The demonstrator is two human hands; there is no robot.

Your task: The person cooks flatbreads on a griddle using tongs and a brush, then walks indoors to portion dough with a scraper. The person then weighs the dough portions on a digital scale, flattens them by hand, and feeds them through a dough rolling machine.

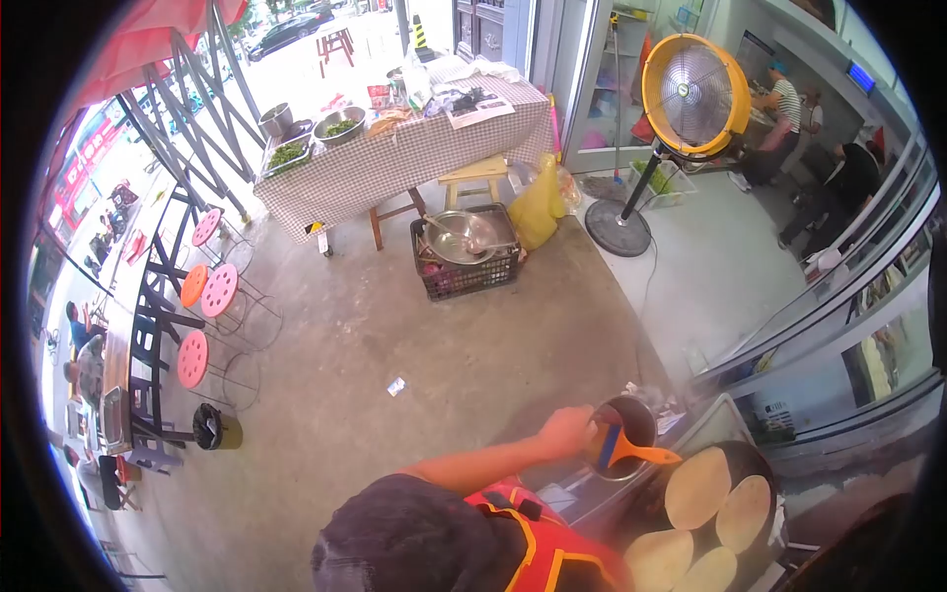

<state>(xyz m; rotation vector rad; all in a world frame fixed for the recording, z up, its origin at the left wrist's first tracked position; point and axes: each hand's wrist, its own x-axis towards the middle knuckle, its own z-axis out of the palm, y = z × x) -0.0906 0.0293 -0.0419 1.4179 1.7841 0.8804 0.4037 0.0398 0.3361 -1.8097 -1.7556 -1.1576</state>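
The wearer's own left and right hands are not shown, so whether they are spread or gripping cannot be told. Nearest the foreground, a co-worker's bare hand (568, 432) is closed at the near edge of a round, silvery metal pot (639, 418), apparently so that it is steadied; whether the rim or a handle is gripped cannot be made out. Across the pot's mouth a flat brush with an orange handle and a blue band (641, 453) is laid, its handle pointed outward over the side, presumably so that it can be reached easily. Just beside the pot, four pale, round flatbreads (698, 488) are spread on a dark, round griddle (752, 462), probably kept largely apart so that each is heated evenly. Well apart, a wide, shiny metal bowl (452, 243) is set on a black plastic crate (472, 283), by which it is likely kept off the floor.
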